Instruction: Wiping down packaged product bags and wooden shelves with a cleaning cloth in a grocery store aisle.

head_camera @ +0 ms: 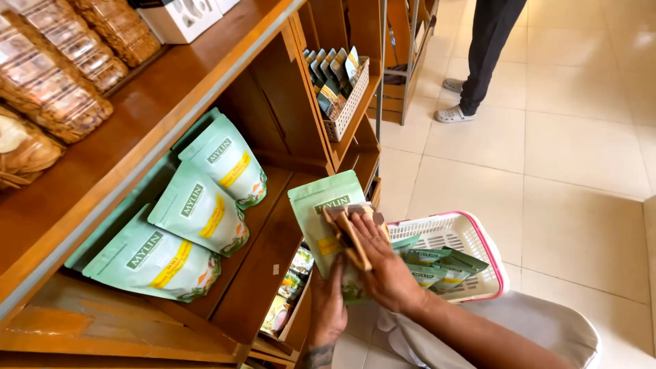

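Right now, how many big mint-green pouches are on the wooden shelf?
3: one at the back, one in the middle, one in front. A fourth pouch is in the hands, not on the shelf.

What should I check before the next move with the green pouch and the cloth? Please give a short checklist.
1. Left hand grips the green pouch from below: ok.
2. Right hand presses the brown cloth on the pouch front: ok.
3. Pouch upright: ok, slightly tilted.
4. Pouch front clean: cannot tell, hand covers it.
5. Space on the wooden shelf beside three lying pouches: ok.
6. White basket near, more pouches inside: ok.
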